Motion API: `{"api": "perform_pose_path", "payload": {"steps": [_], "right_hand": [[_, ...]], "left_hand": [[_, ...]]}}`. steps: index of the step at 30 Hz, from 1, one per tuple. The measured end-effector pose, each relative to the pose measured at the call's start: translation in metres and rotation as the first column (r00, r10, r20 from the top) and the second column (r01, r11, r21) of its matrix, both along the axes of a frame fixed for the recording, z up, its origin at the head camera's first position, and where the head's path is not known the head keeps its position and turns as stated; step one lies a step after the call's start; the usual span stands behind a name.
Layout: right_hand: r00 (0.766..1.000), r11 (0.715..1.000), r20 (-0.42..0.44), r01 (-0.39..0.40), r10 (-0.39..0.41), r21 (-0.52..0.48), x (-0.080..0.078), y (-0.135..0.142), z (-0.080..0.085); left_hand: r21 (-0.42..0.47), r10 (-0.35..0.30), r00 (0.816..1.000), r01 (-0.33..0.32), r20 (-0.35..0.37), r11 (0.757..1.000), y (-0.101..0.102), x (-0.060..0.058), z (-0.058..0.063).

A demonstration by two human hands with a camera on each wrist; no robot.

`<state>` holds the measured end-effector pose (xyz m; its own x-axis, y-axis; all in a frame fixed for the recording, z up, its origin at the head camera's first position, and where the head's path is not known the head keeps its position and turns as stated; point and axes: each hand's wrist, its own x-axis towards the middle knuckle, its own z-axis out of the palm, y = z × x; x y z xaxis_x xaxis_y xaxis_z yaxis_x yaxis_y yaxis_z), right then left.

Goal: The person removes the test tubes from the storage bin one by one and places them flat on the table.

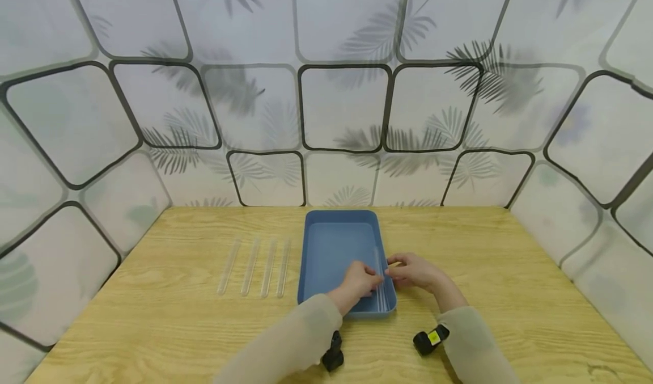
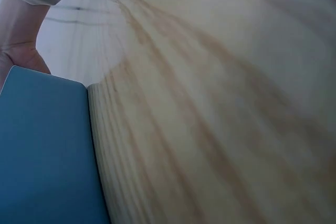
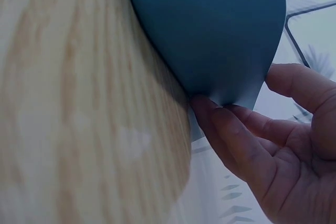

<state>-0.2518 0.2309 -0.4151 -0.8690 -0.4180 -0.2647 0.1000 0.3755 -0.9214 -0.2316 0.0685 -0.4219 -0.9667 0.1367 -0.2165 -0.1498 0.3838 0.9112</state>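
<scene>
A blue rectangular tray [image 1: 340,231] lies on the wooden table. Several thin clear tubes [image 1: 381,300] lie lengthwise inside it, along the right wall. My left hand [image 1: 355,282] reaches over the tray's near side and pinches at these tubes; its fingertips partly cover them. My right hand [image 1: 415,271] is at the tray's right side. In the right wrist view its fingers [image 3: 236,135] touch the tray's outer wall [image 3: 210,30], with another digit at the upper edge. In the left wrist view, only the tray's outer wall [image 2: 47,150] and part of the right hand [image 2: 18,56] show.
Left of the tray, several clear tubes [image 1: 250,268] lie side by side on the table [image 1: 168,316], slightly slanted and spaced apart. Patterned fabric walls [image 1: 342,106] stand behind the table and at both sides. A black camera [image 1: 431,338] is strapped to the right wrist.
</scene>
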Motion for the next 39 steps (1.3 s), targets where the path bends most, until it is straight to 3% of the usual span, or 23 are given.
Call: {"api": "perform_pose_path", "payload": {"steps": [24, 39], "right_hand": [[1.000, 1.000, 0.000, -0.008, 0.008, 0.002, -0.001, 0.001, 0.000], [1.000, 1.000, 0.000, -0.012, 0.012, -0.017, 0.000, 0.001, 0.001]], "left_hand": [[0.121, 0.013, 0.997, -0.022, 0.076, 0.992, -0.003, 0.002, 0.004], [0.207, -0.020, 0.995, 0.000, 0.094, 0.978, -0.009, 0.002, 0.004]]}}
